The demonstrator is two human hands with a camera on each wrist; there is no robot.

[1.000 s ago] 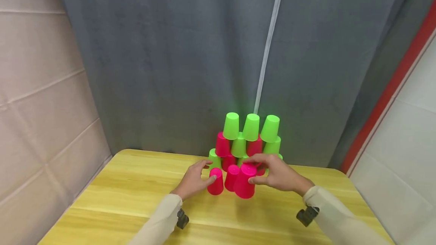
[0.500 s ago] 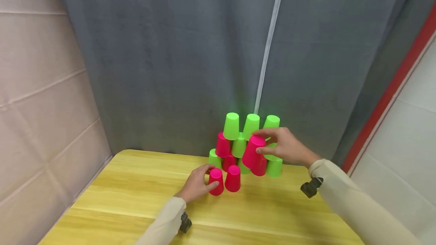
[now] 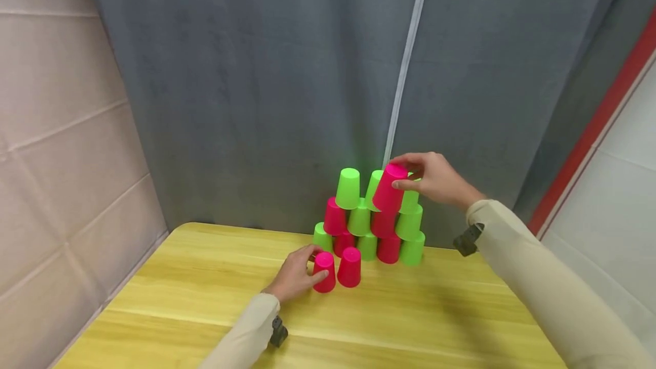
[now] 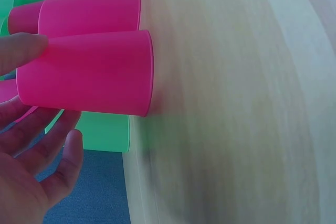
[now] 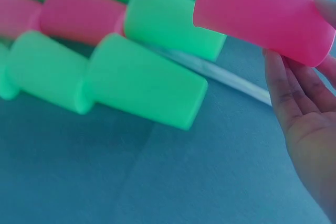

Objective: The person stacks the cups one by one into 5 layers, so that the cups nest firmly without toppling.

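A wall of upturned green and pink cups (image 3: 369,221) stands at the table's far edge, three rows high. My right hand (image 3: 427,178) pinches a pink cup (image 3: 389,188) (image 5: 265,11) by its base and holds it tilted at the top row, between two green cups. My left hand (image 3: 297,272) rests on the table with its fingers round a pink cup (image 3: 324,272) (image 4: 86,73) that stands upside down in front of the wall. A second pink cup (image 3: 350,267) stands right beside it.
The yellow wooden table (image 3: 205,306) runs toward me with bare wood in front and to both sides. A grey curtain (image 3: 256,84) hangs close behind the cup wall. A beige padded wall (image 3: 61,130) stands at the left.
My right hand has lifted a pink cup from the table in front of the wall up to the top row. The left hand has stayed at its pink cup.
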